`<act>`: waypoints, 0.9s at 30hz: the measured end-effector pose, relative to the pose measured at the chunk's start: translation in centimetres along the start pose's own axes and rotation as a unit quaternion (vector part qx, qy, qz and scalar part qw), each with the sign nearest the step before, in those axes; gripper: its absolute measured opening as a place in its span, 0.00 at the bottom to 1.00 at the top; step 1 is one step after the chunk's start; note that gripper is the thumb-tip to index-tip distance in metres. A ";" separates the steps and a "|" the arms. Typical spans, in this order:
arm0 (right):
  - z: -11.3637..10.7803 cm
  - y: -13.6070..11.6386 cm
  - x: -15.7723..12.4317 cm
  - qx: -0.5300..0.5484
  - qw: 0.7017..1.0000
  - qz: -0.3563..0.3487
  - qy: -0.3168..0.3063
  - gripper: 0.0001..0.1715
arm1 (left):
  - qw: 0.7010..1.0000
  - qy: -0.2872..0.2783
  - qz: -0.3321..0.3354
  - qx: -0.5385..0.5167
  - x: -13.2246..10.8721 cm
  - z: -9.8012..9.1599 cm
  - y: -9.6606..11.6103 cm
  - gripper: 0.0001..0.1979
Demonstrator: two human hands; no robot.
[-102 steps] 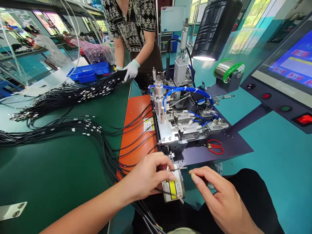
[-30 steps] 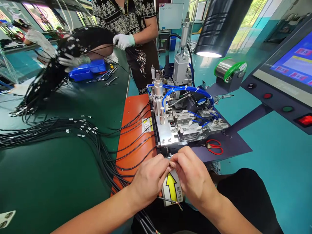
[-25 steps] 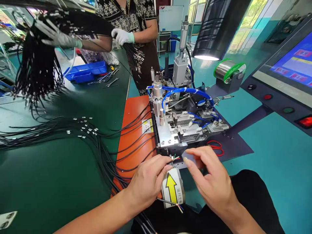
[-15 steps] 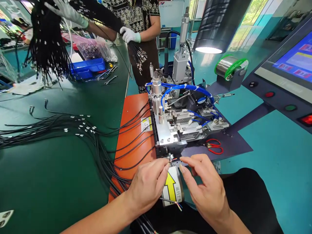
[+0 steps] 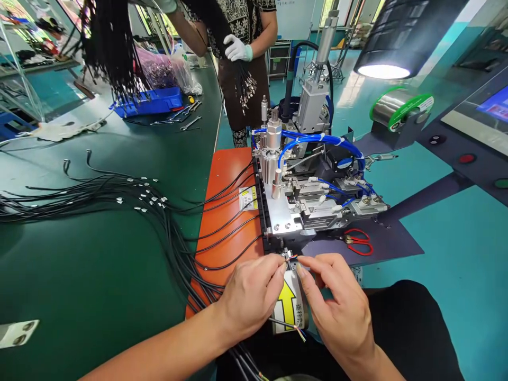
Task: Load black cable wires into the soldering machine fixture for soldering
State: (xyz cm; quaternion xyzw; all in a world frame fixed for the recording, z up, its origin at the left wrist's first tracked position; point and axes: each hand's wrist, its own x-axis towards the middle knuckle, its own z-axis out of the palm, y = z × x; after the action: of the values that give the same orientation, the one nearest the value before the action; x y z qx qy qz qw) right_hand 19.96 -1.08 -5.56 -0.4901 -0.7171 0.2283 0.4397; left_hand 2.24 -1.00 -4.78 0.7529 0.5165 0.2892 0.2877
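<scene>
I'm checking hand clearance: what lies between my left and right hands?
In the head view, coloured wire ends project from your left hand toward the right hand; lower in the gap shows a yellow-arrow label.

Wrenches (image 5: 191,124) lie beside a blue tray (image 5: 166,100), with a whiteboard (image 5: 296,18) in the background

It was a factory workshop: left of the blue-tubed machine (image 5: 317,198) lay black cables (image 5: 99,191) and wrenches (image 5: 191,123), right of it a wire spool (image 5: 400,106), and beyond its far left corner stood a gloved worker (image 5: 243,87).
</scene>
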 end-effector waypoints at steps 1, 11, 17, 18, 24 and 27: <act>0.0 0.0 0.0 0.000 1.000 -0.004 0.002 0.11 | 1.000 0.003 0.002 0.002 0.0 0.1 0.0 0.11; -0.1 0.2 2.6 0.015 0.994 0.016 -0.105 0.08 | 0.998 0.015 0.049 0.036 -0.1 0.4 -0.4 0.10; -1.0 0.7 2.1 0.055 0.988 0.116 -0.085 0.07 | 0.999 0.011 0.034 0.010 -0.1 0.1 -0.5 0.10; -1.1 0.8 1.8 0.048 0.990 0.112 -0.071 0.06 | 0.999 0.009 0.030 0.007 -0.1 0.1 -0.5 0.09; -1.0 1.3 1.0 0.019 0.996 0.068 -0.049 0.09 | 1.000 0.005 0.020 -0.001 -0.1 0.1 -0.5 0.10; -0.8 1.1 1.0 0.025 0.996 0.073 -0.045 0.08 | 1.000 0.005 0.020 -0.007 -0.1 0.0 -0.3 0.10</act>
State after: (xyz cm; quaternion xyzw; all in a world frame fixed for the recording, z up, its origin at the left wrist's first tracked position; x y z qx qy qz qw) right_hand 21.04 0.21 -5.52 -0.5197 -0.6923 0.2994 0.4012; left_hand 2.00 -0.97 -5.01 0.7594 0.5011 0.3022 0.2844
